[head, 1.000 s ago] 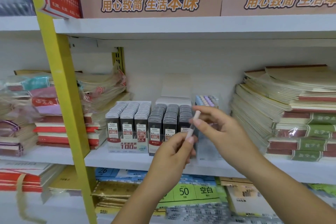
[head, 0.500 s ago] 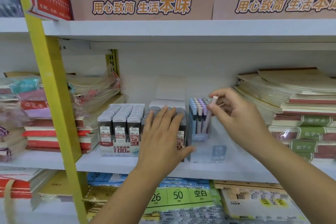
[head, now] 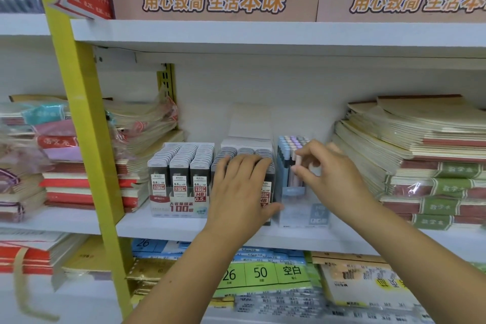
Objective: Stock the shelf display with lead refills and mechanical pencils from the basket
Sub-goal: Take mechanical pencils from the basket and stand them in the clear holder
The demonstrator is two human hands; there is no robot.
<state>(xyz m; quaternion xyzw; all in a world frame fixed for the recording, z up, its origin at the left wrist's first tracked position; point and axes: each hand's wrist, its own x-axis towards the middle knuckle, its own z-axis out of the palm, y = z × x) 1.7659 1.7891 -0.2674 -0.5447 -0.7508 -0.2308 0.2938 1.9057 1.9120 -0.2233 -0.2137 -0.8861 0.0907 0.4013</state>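
My left hand (head: 239, 192) lies flat over the dark refill box (head: 265, 193). Its fingers are straight and a little spread across the tops of the packs. The thumb reaches out to the lower front edge of the clear pencil box (head: 305, 214) just beside it.

My right hand (head: 326, 171) is up at the top of that clear box. Thumb and forefinger pinch the end of a pale pink pencil (head: 298, 166), which stands upright among the blue and lilac pencils (head: 285, 155).

Just left of the dark box sits a second refill box (head: 181, 179) of 0.5 packs. All three stand on the white shelf (head: 163, 226), with stacks of notebooks (head: 420, 144) to the right and wrapped exercise books (head: 65, 179) to the left.
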